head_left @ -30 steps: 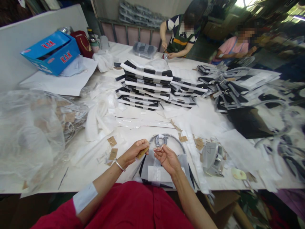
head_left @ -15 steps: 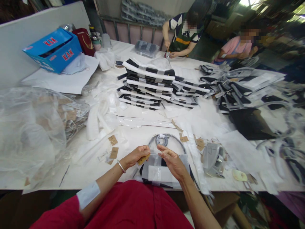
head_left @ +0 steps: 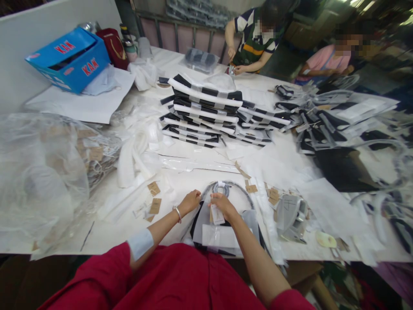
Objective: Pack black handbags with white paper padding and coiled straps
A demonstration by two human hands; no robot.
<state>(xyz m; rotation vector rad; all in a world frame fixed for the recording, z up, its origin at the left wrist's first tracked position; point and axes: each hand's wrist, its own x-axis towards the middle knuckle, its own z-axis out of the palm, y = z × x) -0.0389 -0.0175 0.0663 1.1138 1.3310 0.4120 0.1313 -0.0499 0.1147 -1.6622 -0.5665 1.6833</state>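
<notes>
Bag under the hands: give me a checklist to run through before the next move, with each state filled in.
1. Bag lying on the table: ok.
2. Handle spread out beyond the hands: ok.
3. Tag at the right hand: ok, just below its fingers.
4. Left hand free: cannot tell, its fingertips are together and anything between them is too small to see.
5. Tag fastened to the bag: cannot tell, the right hand hides its upper end.

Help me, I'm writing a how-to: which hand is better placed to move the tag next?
Likely the right hand: it holds the tag over the bag, while the left hand is apart from the tag.
</notes>
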